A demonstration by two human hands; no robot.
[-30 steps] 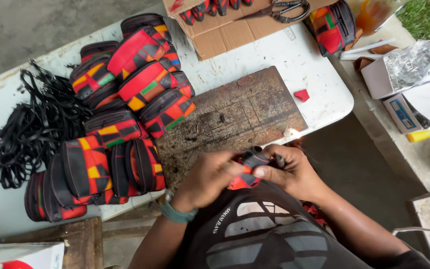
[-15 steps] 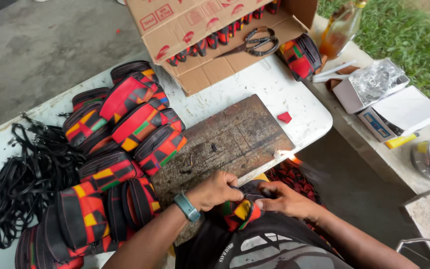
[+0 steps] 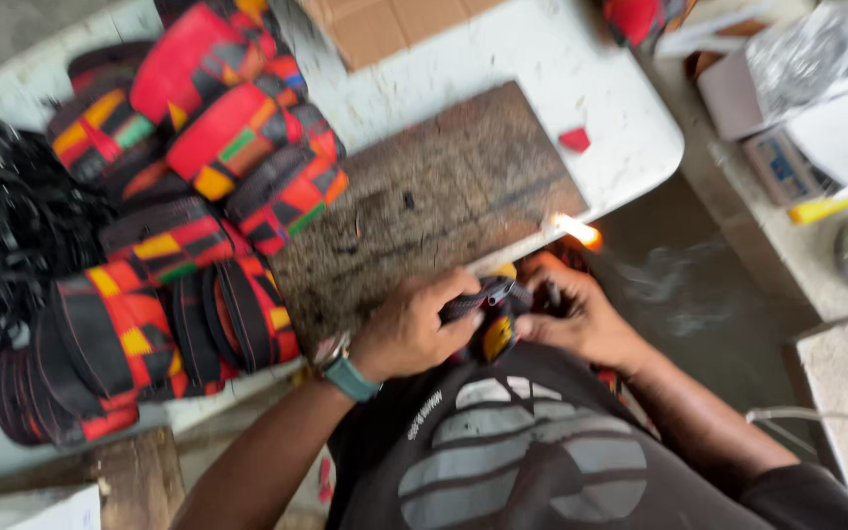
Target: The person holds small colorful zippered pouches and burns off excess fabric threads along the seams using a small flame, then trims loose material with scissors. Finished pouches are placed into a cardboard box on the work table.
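— Since half a second ago the view has swung in closer, so the cardboard box and scissors have slid off the top edge, and a small flame now shows at the bench's near edge, just above the right hand.

— Start big. What's on the bench?

— White bench, with a dark worn wooden board lying on it. Left of the board, a heap of finished pouches in red, yellow, green and black cloth, and beyond them a tangle of black straps. A small red scrap lies right of the board.

— And the piece being worked?

— A small patterned pouch, held over the lap just below the bench edge, between both hands. I'd judge it light and soft, cloth that folds and gives, with a stiffer seam or zip line; best pinched along that edge, not the limp middle. Near a flame, the fabric looks easy to scorch.

— Fingers?

— The left hand, with a teal wristband, is curled closed around the pouch's left end. The right hand has fingers bent tight on the other end; whether it also holds a lighter, I cannot tell through the blur.
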